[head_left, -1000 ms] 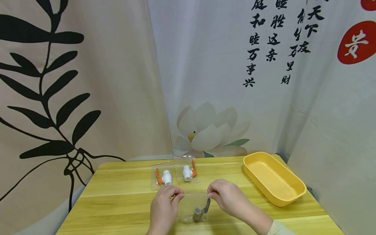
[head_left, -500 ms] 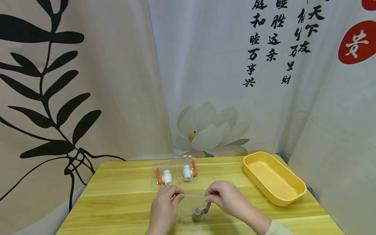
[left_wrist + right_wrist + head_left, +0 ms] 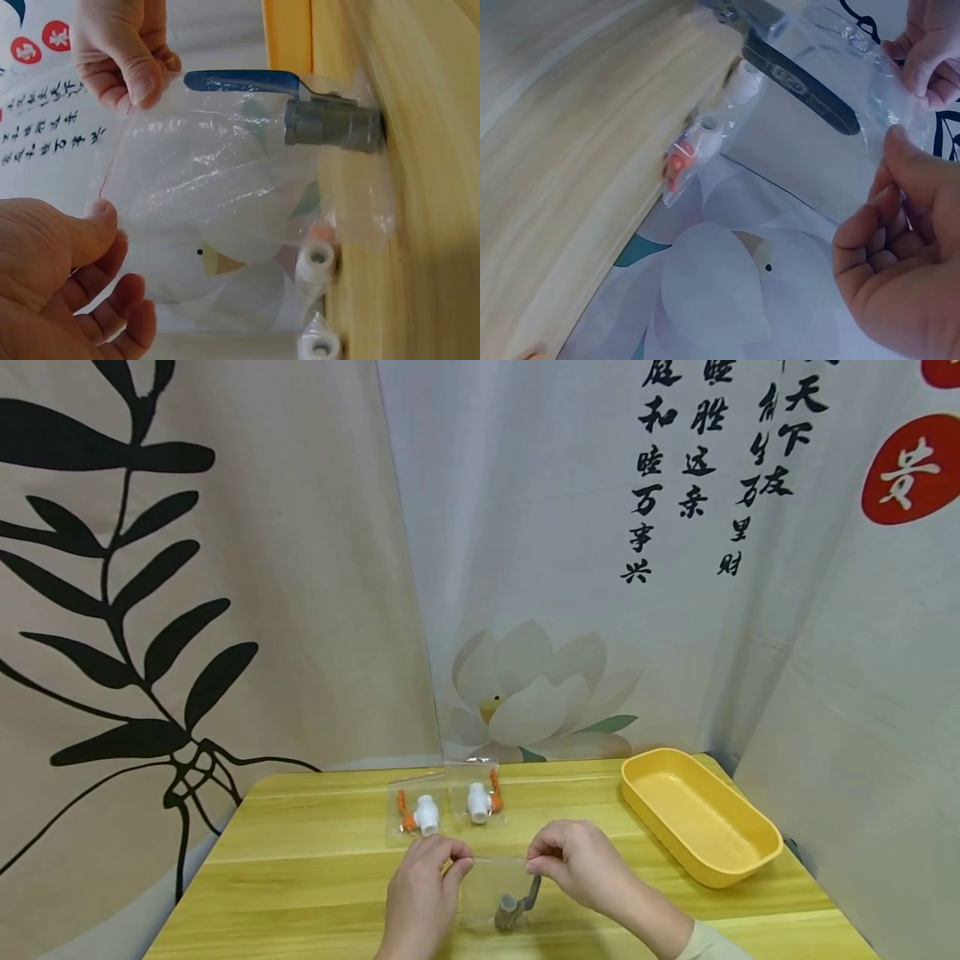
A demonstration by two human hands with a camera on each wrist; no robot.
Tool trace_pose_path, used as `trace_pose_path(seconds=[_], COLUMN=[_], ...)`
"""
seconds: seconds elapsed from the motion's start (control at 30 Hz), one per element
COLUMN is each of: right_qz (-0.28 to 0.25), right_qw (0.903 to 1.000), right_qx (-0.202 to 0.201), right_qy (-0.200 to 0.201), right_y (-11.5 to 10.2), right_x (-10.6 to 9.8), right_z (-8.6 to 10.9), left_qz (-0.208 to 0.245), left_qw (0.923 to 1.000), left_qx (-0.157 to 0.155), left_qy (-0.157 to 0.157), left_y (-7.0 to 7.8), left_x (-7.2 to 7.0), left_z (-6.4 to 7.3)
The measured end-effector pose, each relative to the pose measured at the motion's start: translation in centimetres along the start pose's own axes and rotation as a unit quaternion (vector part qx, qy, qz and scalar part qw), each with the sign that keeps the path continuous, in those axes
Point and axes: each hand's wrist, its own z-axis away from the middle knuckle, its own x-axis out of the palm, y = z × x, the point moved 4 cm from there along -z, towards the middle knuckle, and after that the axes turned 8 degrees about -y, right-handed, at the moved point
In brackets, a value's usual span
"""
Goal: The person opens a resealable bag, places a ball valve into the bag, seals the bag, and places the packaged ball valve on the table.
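Observation:
A clear zip bag is stretched between my two hands. My left hand pinches its top left corner between thumb and forefinger. The top right corner is pinched by my right hand. Inside the bag, at the bottom, is a grey ball valve with a long blue-grey lever handle. A thin red line runs along the bag's top edge in the left wrist view. The bag's lower end is at the wooden tabletop; whether it touches there I cannot tell.
Behind my hands lie two clear bags, each holding a white valve with an orange handle: a left valve and a right valve. A yellow tray stands at the right of the wooden table. A printed curtain hangs behind.
My right hand shifts slightly left, then a little back to the right. The bagged ball valve sways slightly with it. Both hands keep their pinch on the bag.

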Motion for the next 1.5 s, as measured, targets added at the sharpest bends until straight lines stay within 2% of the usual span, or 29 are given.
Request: trace_pose_path(seconds=[0.2,0.67,0.97,1.17,1.4,1.5], right_qz=[-0.007,-0.030,-0.034,-0.037,-0.023,-0.021], right_qw=[1.0000,0.9992,0.9989,0.9988,0.9993,0.9995], right_qx=[0.002,0.022,0.029,0.027,0.024,0.020], right_qy=[0.004,-0.013,-0.016,-0.018,-0.014,-0.015], right_y=[0.40,0.79,0.91,0.88,0.80,0.63], right_x=[0.14,0.34,0.50,0.48,0.30,0.17], right_z=[0.13,0.24,0.29,0.31,0.34,0.31], left_qz=[-0.001,0.014,0.035,0.039,-0.018,-0.016], left_qw=[0.9995,0.9987,0.9993,0.9992,0.9988,0.9985], left_qx=[0.025,0.018,0.010,-0.003,0.019,0.022], left_qy=[-0.017,-0.047,-0.005,0.001,-0.041,-0.047], left_y=[-0.08,-0.09,-0.23,0.06,0.64,0.66], left_x=[0.15,0.43,0.30,0.20,0.53,0.69], left_z=[0.03,0.16,0.04,0.08,0.09,0.02])
